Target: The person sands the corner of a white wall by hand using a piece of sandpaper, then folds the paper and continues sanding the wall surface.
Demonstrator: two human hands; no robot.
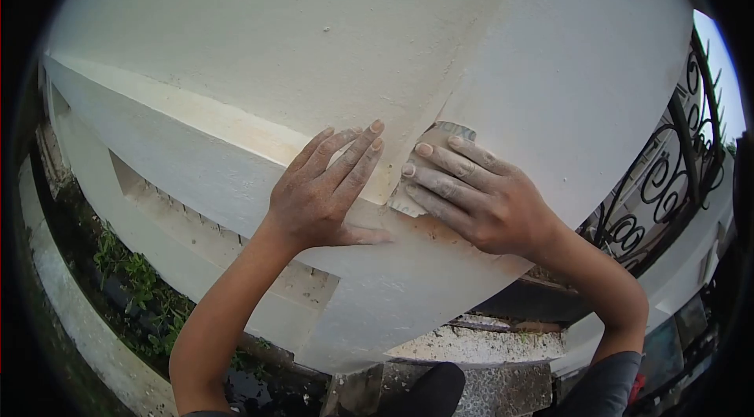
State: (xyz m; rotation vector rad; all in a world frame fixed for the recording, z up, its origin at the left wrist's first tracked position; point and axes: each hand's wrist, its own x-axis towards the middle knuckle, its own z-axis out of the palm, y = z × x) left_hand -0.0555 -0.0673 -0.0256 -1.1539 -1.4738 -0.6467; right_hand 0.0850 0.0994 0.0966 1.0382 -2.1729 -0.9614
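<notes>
The left hand [322,193] lay open and flat on the white wall [275,40], fingers spread and pointing up to the right, their tips at the corner where the wall met a second white face [581,87]. The right hand [479,201], dusted white, was also open, its fingers [448,167] stretched straight and pressing a sandpaper [440,134] sheet against that corner rather than curling round it. The sandpaper sat under those fingers, just beside the left fingertips, with its top edge and lower left corner showing. Whether the thumb gripped it could not be told. A ledge [196,173] ran across the wall beneath the left hand. A black scrolled iron gate [675,173] stood at the right, and weeds [137,279] grew at the wall's foot, lower left.
</notes>
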